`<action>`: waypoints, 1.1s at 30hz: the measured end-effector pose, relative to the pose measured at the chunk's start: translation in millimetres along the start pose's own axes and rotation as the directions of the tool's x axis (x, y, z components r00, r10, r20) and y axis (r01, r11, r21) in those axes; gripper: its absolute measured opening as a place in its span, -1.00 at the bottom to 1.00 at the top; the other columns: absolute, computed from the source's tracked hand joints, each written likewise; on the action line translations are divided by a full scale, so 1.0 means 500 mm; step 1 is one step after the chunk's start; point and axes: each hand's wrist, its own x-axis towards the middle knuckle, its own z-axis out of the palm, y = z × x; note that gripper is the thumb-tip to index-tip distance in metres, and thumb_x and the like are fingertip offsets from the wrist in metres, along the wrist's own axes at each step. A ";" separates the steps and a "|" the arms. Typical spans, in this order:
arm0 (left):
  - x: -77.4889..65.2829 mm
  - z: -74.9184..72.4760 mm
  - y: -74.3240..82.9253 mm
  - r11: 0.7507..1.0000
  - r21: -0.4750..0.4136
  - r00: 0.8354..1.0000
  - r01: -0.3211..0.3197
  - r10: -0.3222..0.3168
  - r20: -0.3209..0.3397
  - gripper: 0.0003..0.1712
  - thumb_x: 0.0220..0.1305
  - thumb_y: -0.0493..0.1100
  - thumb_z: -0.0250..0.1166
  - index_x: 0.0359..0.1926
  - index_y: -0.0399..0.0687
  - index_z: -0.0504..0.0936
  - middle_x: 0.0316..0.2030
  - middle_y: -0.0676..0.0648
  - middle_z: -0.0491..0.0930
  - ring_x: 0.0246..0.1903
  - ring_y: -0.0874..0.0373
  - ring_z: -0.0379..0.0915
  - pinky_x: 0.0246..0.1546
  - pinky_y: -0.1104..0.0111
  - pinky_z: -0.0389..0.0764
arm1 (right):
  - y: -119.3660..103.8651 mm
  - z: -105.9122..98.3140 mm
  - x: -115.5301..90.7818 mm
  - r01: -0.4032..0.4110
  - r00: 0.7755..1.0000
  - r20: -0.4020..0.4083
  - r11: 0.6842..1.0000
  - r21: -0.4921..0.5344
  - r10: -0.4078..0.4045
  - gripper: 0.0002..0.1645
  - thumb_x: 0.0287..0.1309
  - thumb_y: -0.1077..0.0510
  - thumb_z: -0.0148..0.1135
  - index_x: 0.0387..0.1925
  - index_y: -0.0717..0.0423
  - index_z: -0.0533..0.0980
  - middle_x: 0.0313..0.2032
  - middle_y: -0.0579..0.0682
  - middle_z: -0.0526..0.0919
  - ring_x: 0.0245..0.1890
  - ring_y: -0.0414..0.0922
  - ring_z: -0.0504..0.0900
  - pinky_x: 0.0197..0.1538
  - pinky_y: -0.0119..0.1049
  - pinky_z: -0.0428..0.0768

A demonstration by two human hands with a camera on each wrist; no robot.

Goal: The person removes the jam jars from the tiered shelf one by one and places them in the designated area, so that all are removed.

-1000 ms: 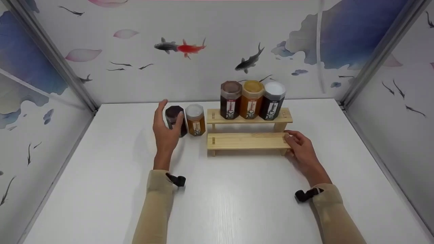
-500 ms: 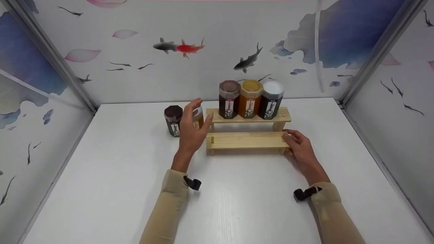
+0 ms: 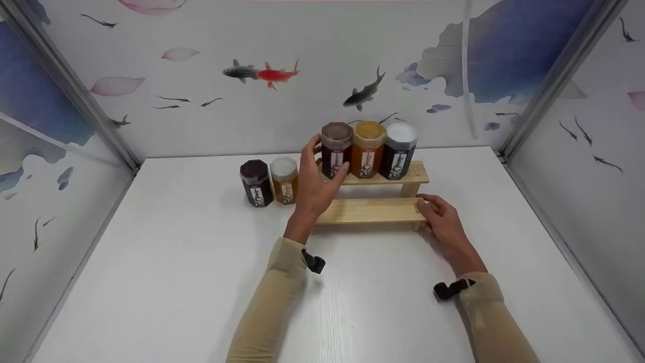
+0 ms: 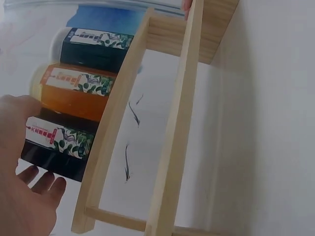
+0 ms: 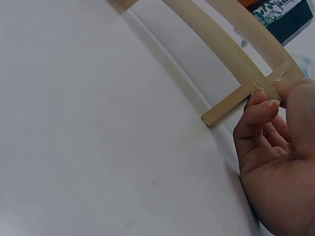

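Observation:
In the head view my left hand is spread around the leftmost jar, a dark octagonal one, on the upper step of a two-step wooden rack. Its thumb lies across the jar's right front; the other fingers are on the left. A small gap shows between the fingertips and this jar in the left wrist view. An amber jar and a white-lidded dark jar stand beside it. My right hand pinches the right end of the rack's lower step.
Left of the rack, a dark jar and a white-lidded amber jar stand upright on the white table. A printed panel rises behind the rack, with further panels at both sides.
My left hand has moved right, from the jars on the table to the leftmost jar on the rack. The right hand has kept its place on the rack.

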 end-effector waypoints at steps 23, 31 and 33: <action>-0.022 0.003 -0.002 0.982 0.157 0.994 0.106 -0.105 -0.016 0.00 0.39 0.06 0.54 0.64 -0.07 0.19 0.49 -0.19 0.44 0.50 -0.02 0.41 0.50 0.09 0.53 | 0.001 0.000 -0.001 0.001 1.000 -0.009 0.999 -0.054 -0.002 -0.17 0.48 -0.27 0.31 0.54 0.09 0.37 -0.08 -0.08 0.57 -0.33 -0.30 0.58 -0.42 -0.49 0.50; -0.051 -0.015 -0.010 0.987 0.139 0.995 0.079 -0.071 -0.063 0.00 0.34 0.10 0.57 0.62 -0.07 0.28 0.46 -0.14 0.51 0.46 0.03 0.48 0.47 0.12 0.56 | 0.002 0.003 -0.004 -0.013 1.000 0.007 1.000 0.002 0.013 -0.21 0.50 -0.22 0.31 0.54 0.06 0.36 -0.06 -0.07 0.54 -0.33 -0.27 0.57 -0.44 -0.48 0.47; -0.055 -0.019 -0.011 0.988 0.134 0.995 0.078 -0.069 -0.068 0.00 0.34 0.13 0.57 0.62 -0.05 0.29 0.46 -0.12 0.52 0.44 0.04 0.50 0.45 0.14 0.59 | 0.001 0.003 -0.004 -0.010 1.000 -0.001 1.000 -0.023 0.010 -0.22 0.50 -0.23 0.30 0.53 0.03 0.37 -0.04 -0.07 0.55 -0.30 -0.27 0.59 -0.42 -0.48 0.49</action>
